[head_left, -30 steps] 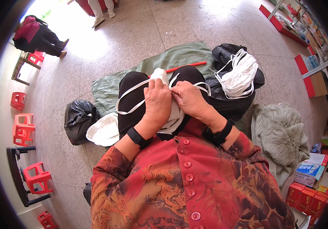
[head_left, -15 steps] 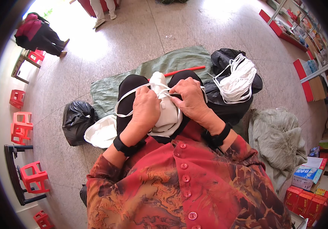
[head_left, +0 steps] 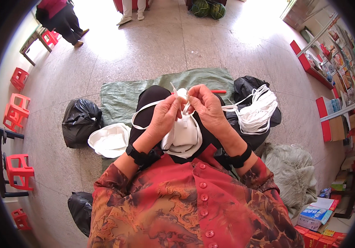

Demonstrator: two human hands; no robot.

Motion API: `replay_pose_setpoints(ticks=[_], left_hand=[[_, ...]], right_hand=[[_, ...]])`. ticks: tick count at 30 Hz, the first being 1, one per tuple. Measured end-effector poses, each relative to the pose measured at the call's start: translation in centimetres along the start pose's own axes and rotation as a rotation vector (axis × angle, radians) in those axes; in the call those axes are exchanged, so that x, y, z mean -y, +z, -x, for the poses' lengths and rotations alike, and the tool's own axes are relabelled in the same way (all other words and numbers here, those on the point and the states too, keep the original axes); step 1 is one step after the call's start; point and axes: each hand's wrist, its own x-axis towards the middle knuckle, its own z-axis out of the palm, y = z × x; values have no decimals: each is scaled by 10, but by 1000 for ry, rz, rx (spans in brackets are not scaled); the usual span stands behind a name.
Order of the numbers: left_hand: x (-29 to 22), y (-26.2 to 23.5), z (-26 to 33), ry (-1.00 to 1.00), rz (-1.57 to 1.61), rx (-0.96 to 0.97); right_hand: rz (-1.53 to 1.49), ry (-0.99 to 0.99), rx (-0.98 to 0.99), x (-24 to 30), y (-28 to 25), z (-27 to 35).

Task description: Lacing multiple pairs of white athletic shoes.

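A white stitched piece [head_left: 184, 136], of a kind I cannot make out, lies on my lap between my black-clad knees. Above its far end my left hand [head_left: 165, 115] pinches a flat white cord [head_left: 140, 113], which loops out to the left over my knee. A short tip of cord sticks up past those fingertips. Close beside it, my right hand [head_left: 209, 109] has thumb and fingers closed on the cord too. The fingers hide where the cord meets the piece. Beyond my right knee a bundle of white cord [head_left: 258, 111] rests on a black plastic bag [head_left: 247, 87].
White pieces [head_left: 110, 140] lie left of my knee, near a tied black bag [head_left: 81, 123]. A green woven sheet [head_left: 121, 97] covers floor ahead, with a red rod [head_left: 218, 91] on it. At right sits a pale woven sack [head_left: 291, 171]; red stools [head_left: 20, 171] line the left.
My hands have come closer together and lifted slightly, and a cord tip now points up from the left fingers. The view has tilted up, showing watermelons at the far side.
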Motion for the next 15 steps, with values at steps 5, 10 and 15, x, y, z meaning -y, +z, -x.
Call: replay_pose_setpoints(ticks=[5,10,15], left_hand=[[-7,3,6,106,-228,-30],[-17,2,12,179,-380,-77],[-22,5,13,161,-400,-36]], right_hand=[[-67,124,42,-20,9,-7],[-88,146,53,-20,6,-5],[-122,179,44,-16,5,-7]])
